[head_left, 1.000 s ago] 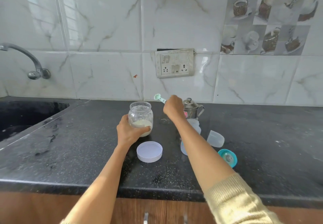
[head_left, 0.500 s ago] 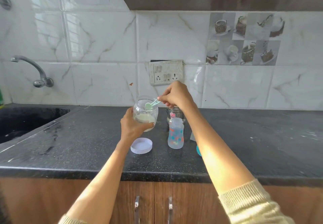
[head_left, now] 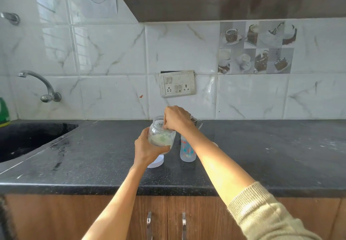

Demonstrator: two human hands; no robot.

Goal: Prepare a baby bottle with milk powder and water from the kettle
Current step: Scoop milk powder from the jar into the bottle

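Observation:
My left hand (head_left: pixel 145 148) grips a clear glass jar of white milk powder (head_left: pixel 161 136) and holds it tilted above the black counter. My right hand (head_left: pixel 177 118) reaches into the jar's mouth, fingers curled round a pale green scoop (head_left: pixel 162 139) whose bowl shows faintly through the glass in the powder. The open baby bottle (head_left: pixel 187 150), clear with coloured prints, stands upright just right of the jar, partly behind my right forearm. The small steel kettle (head_left: pixel 197 122) stands behind my right hand, mostly hidden.
The jar's white lid (head_left: pixel 156 163) lies on the counter (head_left: pixel 104 155) under my left hand. A black sink (head_left: pixel 28 136) with a wall tap (head_left: pixel 40 85) is at the left. A switch socket (head_left: pixel 177 83) is on the tiled wall. Cabinet doors lie below the counter edge.
My right hand brought the scoop from above the counter down into the jar's mouth. My left hand lifted and tilted the jar. The camera view rose and pulled back.

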